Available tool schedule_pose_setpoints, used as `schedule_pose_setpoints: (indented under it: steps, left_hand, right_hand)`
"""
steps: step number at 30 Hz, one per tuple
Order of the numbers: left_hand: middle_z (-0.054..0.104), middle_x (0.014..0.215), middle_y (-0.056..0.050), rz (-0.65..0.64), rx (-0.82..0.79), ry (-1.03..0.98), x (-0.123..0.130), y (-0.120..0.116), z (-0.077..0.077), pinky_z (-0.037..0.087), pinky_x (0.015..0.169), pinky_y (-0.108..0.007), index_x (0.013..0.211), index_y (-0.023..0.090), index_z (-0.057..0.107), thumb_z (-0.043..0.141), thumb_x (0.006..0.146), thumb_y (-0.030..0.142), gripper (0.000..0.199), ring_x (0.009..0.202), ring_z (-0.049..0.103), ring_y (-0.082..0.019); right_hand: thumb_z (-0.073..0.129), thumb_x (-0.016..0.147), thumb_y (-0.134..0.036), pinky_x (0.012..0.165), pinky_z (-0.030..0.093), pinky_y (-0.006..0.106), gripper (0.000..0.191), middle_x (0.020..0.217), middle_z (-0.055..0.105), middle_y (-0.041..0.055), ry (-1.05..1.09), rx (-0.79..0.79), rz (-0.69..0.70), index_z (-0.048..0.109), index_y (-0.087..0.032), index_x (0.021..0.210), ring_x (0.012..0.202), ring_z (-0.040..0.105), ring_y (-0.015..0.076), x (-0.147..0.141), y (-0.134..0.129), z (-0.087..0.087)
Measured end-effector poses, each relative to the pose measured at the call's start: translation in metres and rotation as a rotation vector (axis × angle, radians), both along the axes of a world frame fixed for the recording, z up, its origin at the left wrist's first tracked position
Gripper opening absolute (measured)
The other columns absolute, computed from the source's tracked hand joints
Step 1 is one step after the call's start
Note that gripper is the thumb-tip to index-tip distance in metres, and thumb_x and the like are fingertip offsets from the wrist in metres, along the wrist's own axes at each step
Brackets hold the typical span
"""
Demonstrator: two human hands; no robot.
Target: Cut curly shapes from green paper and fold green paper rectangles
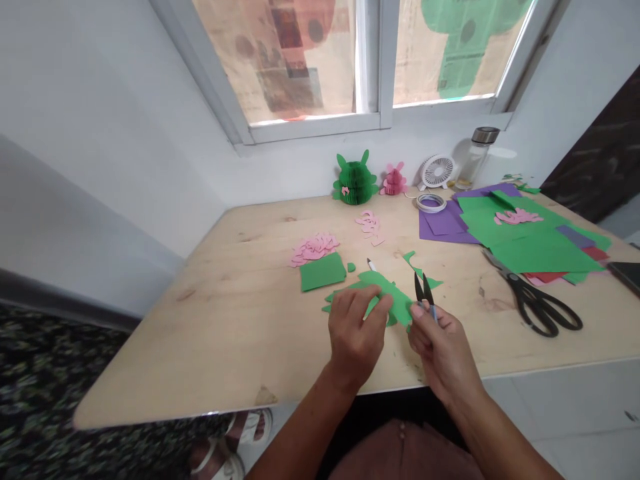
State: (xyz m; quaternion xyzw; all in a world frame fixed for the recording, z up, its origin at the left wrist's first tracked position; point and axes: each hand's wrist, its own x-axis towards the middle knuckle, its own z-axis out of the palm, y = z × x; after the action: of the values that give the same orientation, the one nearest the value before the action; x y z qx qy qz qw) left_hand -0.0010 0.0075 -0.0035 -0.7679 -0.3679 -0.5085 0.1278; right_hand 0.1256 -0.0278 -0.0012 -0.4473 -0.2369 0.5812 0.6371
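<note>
In the head view my right hand (pixel 444 350) is closed around a small pair of scissors (pixel 424 291), whose dark blades point up and stand apart. Its thumb also pinches the corner of a piece of green paper (pixel 396 297). My left hand (pixel 357 333) is beside that paper, fingers bent and thumb apart from the index finger; both tips lie in front of the sheet. Under the left hand are more green paper pieces (pixel 334 298), partly hidden. A white pen (pixel 371 265) and curved green scraps (pixel 429 282) lie just beyond.
Pink cut-outs (pixel 315 249), pink scraps (pixel 369 225) and a green stack (pixel 323 272) lie left. Large black-handled scissors (pixel 535 293), coloured sheets (pixel 543 250) and a tape roll (pixel 431 203) lie right. Behind stand green (pixel 356 181) and pink paper figures (pixel 394 181), a fan (pixel 437 172) and a bottle (pixel 473 160).
</note>
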Motion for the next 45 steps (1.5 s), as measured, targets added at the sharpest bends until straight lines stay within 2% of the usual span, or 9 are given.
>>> schedule_pose_setpoints:
  steps: [3, 6, 10, 13, 22, 30, 36, 41, 45]
  left_hand:
    - [0.067, 0.101, -0.011, -0.013, -0.133, -0.11, -0.002, -0.005, -0.004, 0.049, 0.079, -0.037, 0.102, 0.019, 0.064, 0.055, 0.082, 0.004, 0.027, 0.089, 0.059, -0.02]
    - [0.066, 0.103, -0.009, -0.047, -0.49, -0.468, -0.004, -0.014, -0.005, 0.05, 0.08, -0.035, 0.107, 0.02, 0.063, 0.053, 0.083, 0.011, 0.027, 0.092, 0.061, -0.019]
    - [0.068, 0.088, -0.006, -0.304, -1.14, -1.012, -0.002, -0.022, 0.003, 0.049, 0.062, -0.026, 0.099, 0.018, 0.063, 0.062, 0.079, 0.025, 0.021, 0.066, 0.06, -0.013]
    - [0.064, 0.072, -0.001, -0.483, -1.352, -1.211, 0.002, -0.022, 0.01, 0.045, 0.056, -0.024, 0.091, 0.016, 0.062, 0.071, 0.071, 0.026, 0.024, 0.057, 0.056, -0.011]
    - [0.06, 0.058, 0.001, -0.447, -1.292, -1.059, 0.004, -0.018, 0.008, 0.042, 0.055, -0.023, 0.07, 0.015, 0.062, 0.07, 0.072, 0.023, 0.012, 0.052, 0.052, -0.01]
    - [0.07, 0.093, -0.006, -0.302, -0.572, -0.419, -0.009, -0.013, 0.008, 0.051, 0.078, -0.03, 0.085, 0.019, 0.067, 0.055, 0.082, 0.007, 0.018, 0.087, 0.065, -0.016]
    - [0.067, 0.108, -0.01, -0.317, -0.381, -0.229, -0.01, -0.012, 0.0, 0.053, 0.081, -0.027, 0.087, 0.018, 0.065, 0.051, 0.084, 0.003, 0.02, 0.096, 0.065, -0.015]
    - [0.065, 0.112, -0.01, -0.312, -0.489, -0.316, -0.01, -0.014, -0.003, 0.054, 0.082, -0.03, 0.095, 0.019, 0.067, 0.051, 0.087, 0.009, 0.021, 0.099, 0.064, -0.016]
    - [0.07, 0.089, -0.006, -0.288, -0.96, -0.748, -0.008, -0.017, 0.001, 0.054, 0.066, -0.027, 0.104, 0.018, 0.066, 0.056, 0.086, 0.024, 0.021, 0.074, 0.065, -0.014]
  right_hand:
    - [0.078, 0.068, -0.039, 0.04, 0.015, 0.02, 0.035, 0.05, 0.028, -0.0096, -0.163, 0.007, -0.043, 0.051, -0.018, 0.06, 0.045, 0.018, 0.0053, 0.001, 0.002, -0.001]
    - [0.072, 0.072, -0.037, 0.043, 0.025, 0.021, 0.023, 0.053, 0.045, -0.0046, -0.508, 0.063, -0.097, 0.062, -0.017, 0.065, 0.047, 0.033, 0.0078, 0.007, 0.001, -0.002]
    - [0.067, 0.074, -0.03, 0.049, 0.035, 0.023, 0.012, 0.057, 0.057, -0.0018, -0.819, 0.16, -0.097, 0.071, -0.018, 0.075, 0.052, 0.046, 0.0117, 0.015, -0.003, -0.004]
    - [0.066, 0.076, -0.032, 0.049, 0.035, 0.023, 0.014, 0.058, 0.057, -0.0019, -0.803, 0.151, -0.055, 0.07, -0.019, 0.072, 0.053, 0.045, 0.0119, 0.015, -0.005, -0.007]
    - [0.074, 0.071, -0.04, 0.043, 0.022, 0.022, 0.024, 0.055, 0.047, -0.0043, -0.423, 0.025, -0.013, 0.069, -0.016, 0.073, 0.048, 0.03, 0.0077, 0.009, -0.004, -0.014]
    - [0.075, 0.07, -0.046, 0.039, 0.01, 0.021, 0.033, 0.046, 0.025, -0.011, -0.021, -0.098, 0.096, 0.062, -0.016, 0.069, 0.042, 0.015, 0.005, 0.008, -0.007, -0.008]
    - [0.078, 0.066, -0.045, 0.037, 0.012, 0.019, 0.036, 0.042, 0.026, -0.0128, 0.085, -0.151, 0.152, 0.054, -0.018, 0.066, 0.039, 0.015, 0.0041, 0.003, -0.004, -0.005]
    - [0.083, 0.059, -0.036, 0.037, 0.012, 0.019, 0.035, 0.046, 0.03, -0.0116, 0.034, -0.148, 0.088, 0.053, -0.019, 0.063, 0.039, 0.016, 0.0033, 0.003, -0.001, -0.009]
    - [0.082, 0.06, -0.039, 0.038, 0.021, 0.02, 0.03, 0.054, 0.044, -0.0062, -0.098, -0.163, 0.056, 0.061, -0.018, 0.066, 0.043, 0.029, 0.0058, 0.004, 0.001, -0.011]
